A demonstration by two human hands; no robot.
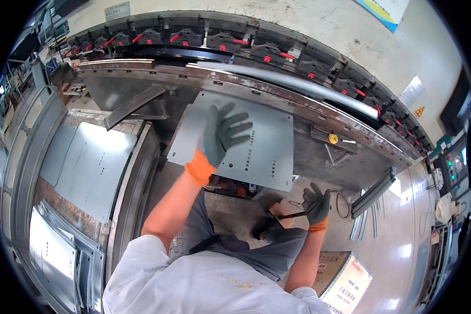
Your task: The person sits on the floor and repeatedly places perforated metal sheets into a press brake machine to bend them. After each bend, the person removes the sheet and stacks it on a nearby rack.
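My left hand (225,133), in a dark green glove with an orange cuff, hangs over a flat grey metal sheet (272,131) with its fingers spread and nothing in them. Rows of punched holes run through that sheet, which lies in front of a press brake's lower beam (230,81). Whether the glove touches the sheet I cannot tell. Lower and to the right, my gloved right hand (315,206) is raised beside my knee, its fingers apart. A dark rod (290,215) ends at its edge; it does not look gripped. Along the brake's bed stretches a long, blurred silvery strip (298,86).
Punched sheets (91,167) lie on a rack at left, and more stacked sheets (52,256) are nearer me. Red-handled clamps (180,37) line the brake. A yellow round object (333,138) sits on a bracket. A printed carton (345,282) stands right of me; a control panel (452,165) is far right.
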